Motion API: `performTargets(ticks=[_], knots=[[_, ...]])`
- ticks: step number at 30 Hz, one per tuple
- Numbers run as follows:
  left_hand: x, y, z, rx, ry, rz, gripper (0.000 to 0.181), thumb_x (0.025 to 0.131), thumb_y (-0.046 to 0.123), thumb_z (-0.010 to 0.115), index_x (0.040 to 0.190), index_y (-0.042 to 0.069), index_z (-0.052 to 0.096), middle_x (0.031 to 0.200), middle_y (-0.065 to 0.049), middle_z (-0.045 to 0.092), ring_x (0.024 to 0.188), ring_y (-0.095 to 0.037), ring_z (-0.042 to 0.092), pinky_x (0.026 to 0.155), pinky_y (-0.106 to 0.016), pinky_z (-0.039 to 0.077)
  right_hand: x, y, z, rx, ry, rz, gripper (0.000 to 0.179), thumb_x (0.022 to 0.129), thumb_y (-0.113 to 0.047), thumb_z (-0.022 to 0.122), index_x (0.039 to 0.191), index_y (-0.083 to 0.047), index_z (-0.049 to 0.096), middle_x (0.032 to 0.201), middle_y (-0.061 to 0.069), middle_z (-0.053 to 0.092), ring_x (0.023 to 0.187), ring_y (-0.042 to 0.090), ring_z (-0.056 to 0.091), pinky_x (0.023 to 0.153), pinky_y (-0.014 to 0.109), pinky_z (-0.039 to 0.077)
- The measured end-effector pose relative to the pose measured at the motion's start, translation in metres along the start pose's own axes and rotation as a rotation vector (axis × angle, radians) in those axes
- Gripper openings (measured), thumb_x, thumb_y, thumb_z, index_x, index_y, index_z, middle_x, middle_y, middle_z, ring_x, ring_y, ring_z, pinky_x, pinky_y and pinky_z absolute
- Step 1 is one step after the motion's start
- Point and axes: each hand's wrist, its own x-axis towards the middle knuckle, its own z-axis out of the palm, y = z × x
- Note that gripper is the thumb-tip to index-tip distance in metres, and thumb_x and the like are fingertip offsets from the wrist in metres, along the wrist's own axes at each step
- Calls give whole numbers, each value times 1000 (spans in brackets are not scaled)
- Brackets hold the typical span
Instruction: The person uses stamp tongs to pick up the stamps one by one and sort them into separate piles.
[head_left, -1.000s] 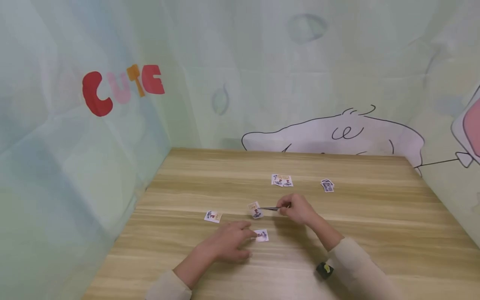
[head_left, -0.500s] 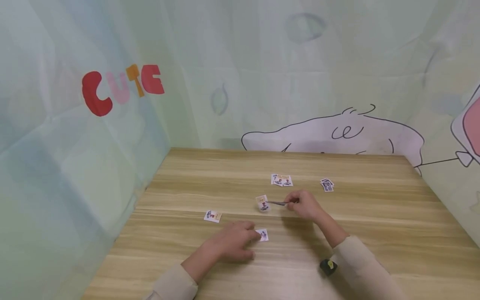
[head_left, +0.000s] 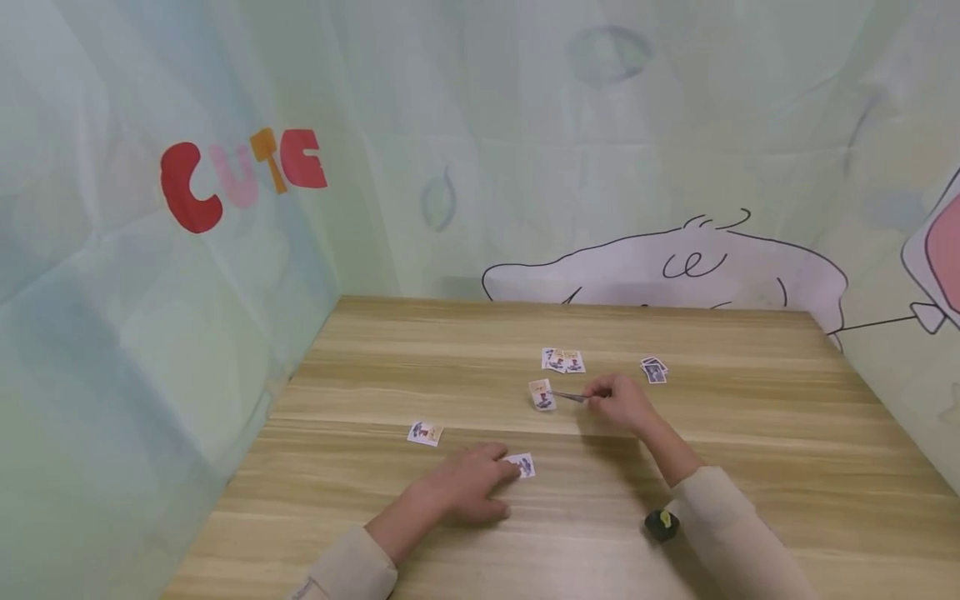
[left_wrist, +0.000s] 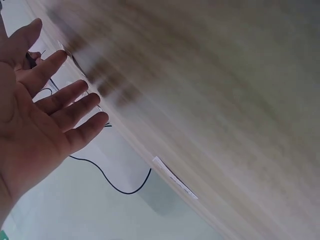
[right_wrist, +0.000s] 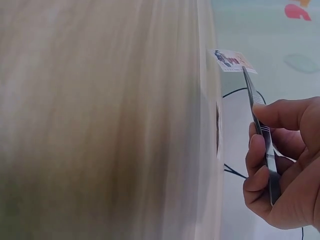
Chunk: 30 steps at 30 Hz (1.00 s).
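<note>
My right hand (head_left: 622,404) pinches a pair of metal tweezers (right_wrist: 265,132) between thumb and fingers. In the tweezers' tips hangs a small printed picture card that looks like a stamp (head_left: 542,395), raised above the table. My left hand (head_left: 472,483) lies low over the table with fingers spread and loosely bent; its index fingertip touches or hovers at a second stamp (head_left: 525,465), partly covering it. In the left wrist view the left palm (left_wrist: 35,125) holds nothing. Another stamp (head_left: 424,433) lies flat to the left.
Several overlapping stamps (head_left: 562,360) lie farther back on the wooden table (head_left: 450,333). A small group of darker stamps (head_left: 655,370) is to their right. A small dark object with a yellow mark (head_left: 662,525) sits beside the right sleeve (head_left: 720,508). Printed fabric walls border the table.
My right hand has moved right and away from me, carrying the stamp in the tweezers toward the overlapping group. The left hand has shifted slightly right, and the stamp under its fingertip has moved a little.
</note>
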Motion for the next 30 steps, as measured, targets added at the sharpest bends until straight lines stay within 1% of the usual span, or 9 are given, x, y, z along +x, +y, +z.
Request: performTargets(ticks=[4, 7, 11, 15, 18, 23, 30], knots=[[-2, 1, -1, 6, 7, 42, 55, 78, 41, 68, 127, 20, 57, 126, -9, 52, 110, -23, 52, 94, -38, 42, 3, 4, -2, -3, 15, 3, 11, 78, 2, 62, 87, 2, 69, 82, 7, 65, 75, 21, 56, 67, 32, 48], [-3, 1, -1, 8, 19, 63, 55, 76, 42, 70, 124, 19, 59, 120, -5, 53, 104, -19, 53, 90, -34, 45, 5, 8, -4, -16, 37, 11, 11, 78, 1, 62, 87, 1, 69, 83, 8, 65, 75, 21, 56, 67, 33, 49], [-4, 1, -1, 11, 27, 68, 54, 75, 42, 71, 122, 19, 61, 123, -6, 52, 109, -20, 51, 93, -35, 43, 10, 14, -8, -24, 68, 5, 11, 78, 2, 62, 86, 3, 69, 83, 10, 66, 75, 22, 57, 67, 33, 49], [-5, 0, -1, 16, 27, 69, 53, 74, 41, 72, 120, 18, 61, 124, -8, 51, 111, -21, 49, 94, -35, 42, 14, 19, -11, -13, 65, 7, 13, 79, 1, 61, 89, 5, 69, 83, 12, 66, 74, 23, 57, 66, 33, 49], [-4, 0, 0, 17, 32, 75, 53, 73, 41, 72, 120, 18, 62, 119, -5, 53, 107, -19, 51, 91, -33, 43, 16, 22, -14, -7, 63, 32, 14, 79, 0, 60, 90, 5, 68, 84, 13, 65, 75, 23, 56, 66, 33, 49], [-4, 1, 2, 16, 33, 80, 53, 72, 41, 73, 120, 19, 62, 113, -1, 53, 99, -14, 51, 87, -31, 45, 18, 26, -18, -38, 87, 39, 14, 78, -1, 60, 89, 4, 69, 82, 12, 66, 75, 24, 57, 66, 33, 47], [-4, 0, 4, 11, 29, 63, 56, 72, 42, 73, 121, 20, 61, 117, -3, 52, 104, -16, 50, 89, -33, 44, 28, 26, -22, -38, 101, 10, 15, 79, 0, 58, 88, 6, 68, 79, 12, 65, 72, 24, 55, 63, 32, 46]])
